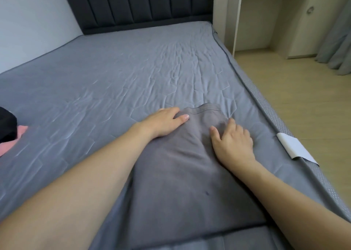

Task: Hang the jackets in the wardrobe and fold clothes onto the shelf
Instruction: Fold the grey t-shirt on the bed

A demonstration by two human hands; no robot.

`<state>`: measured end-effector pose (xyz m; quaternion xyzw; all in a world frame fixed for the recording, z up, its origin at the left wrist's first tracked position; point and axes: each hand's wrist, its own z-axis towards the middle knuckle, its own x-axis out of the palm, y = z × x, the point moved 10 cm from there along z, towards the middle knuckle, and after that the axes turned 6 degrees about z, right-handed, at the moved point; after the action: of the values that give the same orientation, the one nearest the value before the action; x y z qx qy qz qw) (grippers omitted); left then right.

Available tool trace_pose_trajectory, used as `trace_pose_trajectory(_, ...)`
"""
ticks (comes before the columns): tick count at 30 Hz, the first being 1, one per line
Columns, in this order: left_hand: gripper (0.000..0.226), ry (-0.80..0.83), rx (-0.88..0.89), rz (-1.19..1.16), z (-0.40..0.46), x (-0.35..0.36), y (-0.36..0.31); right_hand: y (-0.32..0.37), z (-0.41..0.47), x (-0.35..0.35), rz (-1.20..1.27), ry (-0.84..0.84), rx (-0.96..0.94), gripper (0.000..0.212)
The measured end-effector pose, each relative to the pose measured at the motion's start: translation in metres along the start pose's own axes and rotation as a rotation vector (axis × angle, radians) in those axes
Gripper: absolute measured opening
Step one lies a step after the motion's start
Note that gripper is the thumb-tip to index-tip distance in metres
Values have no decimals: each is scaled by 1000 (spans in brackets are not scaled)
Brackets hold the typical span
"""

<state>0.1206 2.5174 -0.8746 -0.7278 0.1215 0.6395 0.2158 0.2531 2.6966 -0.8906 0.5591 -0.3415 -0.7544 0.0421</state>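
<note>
The left hand (163, 122) and right hand (232, 141) are pressing, fingers straight and slightly spread, on the grey garment (182, 166) (soft, light, probably best lifted by its far hem corners).

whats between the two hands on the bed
In the head view, only the grey garment lies between the left hand and the right hand; both rest flat on it.

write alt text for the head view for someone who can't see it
Both hands press flat on a grey garment spread on a grey bed, the left hand at its left edge and the right hand at its right. Black and pink clothes lie at the bed's far left edge.
</note>
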Motion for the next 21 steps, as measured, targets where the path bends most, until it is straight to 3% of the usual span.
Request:
trace_pose_trajectory(3, 56, 94, 32, -66, 13, 6, -17, -23, -5, -6, 27, 163, 161, 67)
trace_pose_trajectory(5, 78, 156, -15, -128, 14, 11, -20, -28, -12, -4, -28, 309, 186, 52)
trace_pose_trajectory(7, 94, 181, -57, -114, 14, 10, -18, -25, -14, -10, -9, 349, 179, 35)
trace_pose_trajectory(12, 84, -99, -158, 38, 15, -48, 9, 3, 24, -48, 81, 177, 109, 29)
trace_pose_trajectory(15, 92, -28, -261, 40, 8, -48, 53, 3, 16, -56, -68, 13, 144, 40)
trace_pose_trajectory(18, 104, 217, -341, -236, -13, -1, 95, -34, -39, -69, 145, -243, 482, 69)
trace_pose_trajectory(21, 101, 204, -320, -438, -20, 12, 101, -68, -114, -34, 717, -317, 917, 88)
